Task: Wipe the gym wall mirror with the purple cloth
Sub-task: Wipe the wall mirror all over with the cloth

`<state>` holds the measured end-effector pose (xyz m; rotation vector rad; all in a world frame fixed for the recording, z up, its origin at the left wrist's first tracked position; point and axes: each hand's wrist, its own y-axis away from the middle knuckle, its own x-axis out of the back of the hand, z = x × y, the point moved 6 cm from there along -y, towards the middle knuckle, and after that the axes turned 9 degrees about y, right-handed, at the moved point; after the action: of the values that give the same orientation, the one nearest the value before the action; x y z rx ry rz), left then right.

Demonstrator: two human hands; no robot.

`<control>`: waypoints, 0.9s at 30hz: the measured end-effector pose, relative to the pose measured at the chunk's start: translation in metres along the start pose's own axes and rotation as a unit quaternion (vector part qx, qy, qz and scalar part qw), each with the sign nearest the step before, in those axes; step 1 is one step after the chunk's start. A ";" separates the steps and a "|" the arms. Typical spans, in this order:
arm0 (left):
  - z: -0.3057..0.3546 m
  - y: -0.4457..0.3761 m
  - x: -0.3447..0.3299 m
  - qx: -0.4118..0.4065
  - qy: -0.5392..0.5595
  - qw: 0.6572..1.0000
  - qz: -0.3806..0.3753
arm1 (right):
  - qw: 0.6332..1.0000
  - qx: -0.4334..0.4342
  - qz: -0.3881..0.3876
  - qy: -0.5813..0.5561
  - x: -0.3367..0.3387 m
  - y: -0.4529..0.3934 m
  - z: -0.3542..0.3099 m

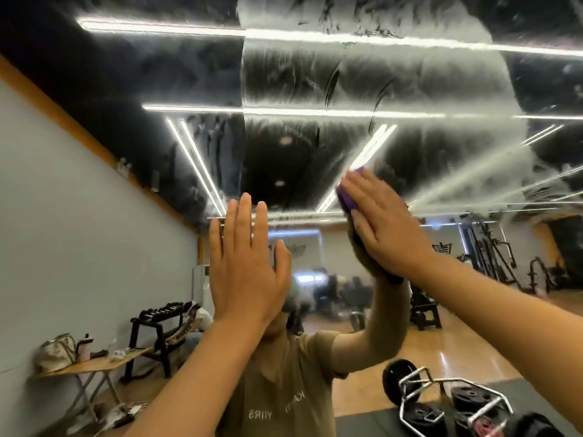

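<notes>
The wall mirror (315, 99) fills the view, with a pale streaky film across its upper middle and right. My right hand (381, 225) lies flat with straight fingers and presses the purple cloth (345, 200) against the glass; only a purple edge of the cloth shows at the fingertips. My left hand (246, 263) is held up open, fingers straight, flat on or just in front of the glass to the left of the cloth. Both forearms reach up from the bottom of the view.
The mirror reflects the gym: a folding table (94, 367) with bags and a bottle at lower left, a dumbbell rack (157, 323) behind it, a bar with weight plates (441, 402) on a mat at lower right, and machines (492, 257) at far right.
</notes>
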<state>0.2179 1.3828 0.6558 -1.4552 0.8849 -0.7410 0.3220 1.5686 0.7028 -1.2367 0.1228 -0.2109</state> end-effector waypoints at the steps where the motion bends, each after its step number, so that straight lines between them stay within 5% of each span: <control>1: 0.008 0.001 -0.003 -0.006 0.002 1.000 -0.002 | 0.999 0.033 -0.014 -0.001 0.000 0.018 -0.010; 10: 0.058 0.017 -0.037 -0.019 0.000 0.999 -0.027 | 0.929 0.334 -0.148 0.060 0.005 0.117 -0.006; 12: 0.063 0.019 -0.042 -0.014 0.003 0.999 -0.031 | 0.935 0.322 -0.139 0.052 0.004 0.095 0.008; 16: 0.069 0.021 -0.045 0.029 0.011 0.998 -0.046 | 0.984 0.159 -0.076 0.031 0.010 0.022 0.058; 22: 0.089 0.027 -0.052 0.036 0.009 0.996 -0.080 | 0.998 0.054 -0.042 -0.019 0.007 0.008 0.073; 27: 0.104 0.038 -0.058 0.062 0.010 0.995 -0.081 | 0.977 0.201 -0.075 0.009 0.007 0.120 0.039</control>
<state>0.2743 1.4860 0.6134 -1.4228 0.7294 -0.9174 0.3485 1.6407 0.6018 -0.8406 0.0011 -0.3599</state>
